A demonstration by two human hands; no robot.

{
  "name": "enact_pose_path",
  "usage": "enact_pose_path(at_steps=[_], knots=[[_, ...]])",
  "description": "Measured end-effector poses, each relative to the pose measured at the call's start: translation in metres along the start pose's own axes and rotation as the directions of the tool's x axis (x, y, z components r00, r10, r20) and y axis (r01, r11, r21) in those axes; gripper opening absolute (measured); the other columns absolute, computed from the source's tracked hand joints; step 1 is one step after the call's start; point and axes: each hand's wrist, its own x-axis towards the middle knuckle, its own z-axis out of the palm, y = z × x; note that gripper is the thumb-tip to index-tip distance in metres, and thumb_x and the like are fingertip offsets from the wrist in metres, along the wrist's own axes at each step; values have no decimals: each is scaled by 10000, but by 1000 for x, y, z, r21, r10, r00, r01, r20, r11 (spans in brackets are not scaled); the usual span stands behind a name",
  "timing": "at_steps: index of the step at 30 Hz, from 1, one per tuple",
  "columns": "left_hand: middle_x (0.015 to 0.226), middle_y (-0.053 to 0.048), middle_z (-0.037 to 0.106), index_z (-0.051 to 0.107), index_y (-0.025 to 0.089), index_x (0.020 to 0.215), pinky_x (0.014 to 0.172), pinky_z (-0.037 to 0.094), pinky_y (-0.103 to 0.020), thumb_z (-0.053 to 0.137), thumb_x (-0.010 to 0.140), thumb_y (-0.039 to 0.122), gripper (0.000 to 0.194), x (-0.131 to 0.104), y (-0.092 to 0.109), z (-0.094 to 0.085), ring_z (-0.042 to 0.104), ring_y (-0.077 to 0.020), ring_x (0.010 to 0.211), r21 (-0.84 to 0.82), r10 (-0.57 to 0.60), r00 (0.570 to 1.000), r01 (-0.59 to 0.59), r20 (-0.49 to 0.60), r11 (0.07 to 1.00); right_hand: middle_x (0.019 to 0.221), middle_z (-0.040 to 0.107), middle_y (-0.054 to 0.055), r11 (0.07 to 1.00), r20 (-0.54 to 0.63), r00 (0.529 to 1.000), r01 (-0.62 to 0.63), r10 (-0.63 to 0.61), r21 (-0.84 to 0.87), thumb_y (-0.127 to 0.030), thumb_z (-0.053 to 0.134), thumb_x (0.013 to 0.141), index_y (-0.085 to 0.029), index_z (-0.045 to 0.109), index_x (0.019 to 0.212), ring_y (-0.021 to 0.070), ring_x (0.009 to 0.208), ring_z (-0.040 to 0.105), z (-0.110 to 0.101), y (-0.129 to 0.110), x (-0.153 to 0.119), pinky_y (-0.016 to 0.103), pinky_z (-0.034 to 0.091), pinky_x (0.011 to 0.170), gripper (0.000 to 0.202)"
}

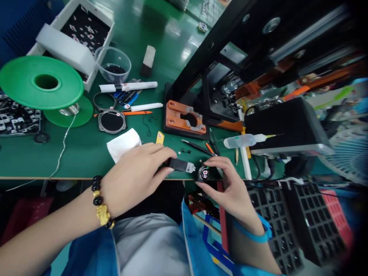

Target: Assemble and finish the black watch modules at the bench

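Observation:
Between the thumb and fingers of my left hand [140, 172] is a dark block with a pale metal tip [179, 165], pointing right. My right hand [230, 188] pinches a small round black part [203, 174] by its edges; a white and red mark shows on its face. The tip and the round part are close together over the table's front edge, and I cannot tell whether they touch. Just behind my left hand lie a white cloth or paper [125, 145] and a small yellow piece [160, 137]. Dark tweezers [198, 147] lie beyond the round part.
A black press-like machine with an orange fixture [185, 118] stands behind my hands. A green spool [43, 82], a clear bowl [113, 63] and a white box [107, 28] are at left. A syringe [244, 141] lies right, beside a fan [349, 147].

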Motion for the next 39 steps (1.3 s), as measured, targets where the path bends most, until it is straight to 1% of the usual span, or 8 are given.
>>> enact_pose_path(at_steps=[3, 7, 13, 17, 22, 28, 39], knots=[[1156, -43, 746, 656, 228, 1199, 858, 557, -391, 625, 1009, 216, 193, 2, 0, 2, 705, -238, 1022, -15, 7, 1000, -6, 17, 1000, 1200, 631, 77, 983, -30, 998, -46, 52, 178, -296, 825, 868, -314, 613, 1218, 285, 1187, 618, 1, 2, -2, 448, 544, 1025, 410], [1163, -43, 749, 649, 233, 1207, 852, 561, -380, 606, 1020, 224, 192, 2, 1, 5, 708, -233, 1027, -22, 34, 999, -35, -12, 999, 1241, 636, 84, 970, -55, 996, -48, 63, 239, -299, 798, 891, -322, 618, 1262, 287, 1239, 616, 2, 9, -3, 471, 530, 1088, 413], [1177, -39, 752, 642, 238, 1225, 853, 564, -367, 617, 1016, 237, 211, 0, 1, 7, 715, -231, 1037, -37, 27, 997, -30, -71, 999, 1232, 635, 89, 971, -60, 996, -43, 59, 234, -289, 804, 883, -320, 626, 1257, 290, 1231, 617, 3, 10, -3, 481, 536, 1078, 415], [1162, -38, 751, 648, 231, 1214, 850, 564, -371, 617, 1016, 229, 200, 0, 1, 7, 713, -231, 1032, -32, 35, 998, -37, -58, 999, 1223, 630, 84, 976, -57, 997, -42, 55, 216, -272, 806, 880, -319, 631, 1249, 281, 1221, 613, 4, 6, -3, 472, 527, 1081, 411], [1168, -44, 750, 649, 229, 1225, 859, 568, -377, 615, 1016, 225, 212, 0, 1, 7, 711, -238, 1045, -12, 28, 998, -29, -50, 1000, 1234, 630, 92, 983, -58, 997, -45, 56, 180, -284, 799, 884, -310, 628, 1244, 294, 1227, 609, 4, 6, -4, 490, 533, 1072, 399], [1168, -46, 751, 651, 240, 1222, 854, 574, -379, 605, 1024, 251, 203, 1, 1, 7, 714, -238, 1031, -14, 23, 998, -24, -52, 1000, 1249, 621, 97, 983, -48, 997, -51, 60, 175, -301, 789, 894, -312, 619, 1259, 302, 1243, 595, 5, 9, -4, 513, 526, 1082, 403], [1159, -41, 751, 658, 224, 1223, 838, 570, -393, 628, 1011, 247, 215, 1, 1, 6, 717, -250, 1023, -6, 29, 998, -29, -53, 1000, 1256, 614, 86, 985, -39, 998, -37, 44, 171, -260, 791, 896, -324, 613, 1270, 300, 1258, 574, 5, 8, -3, 505, 503, 1090, 419]])
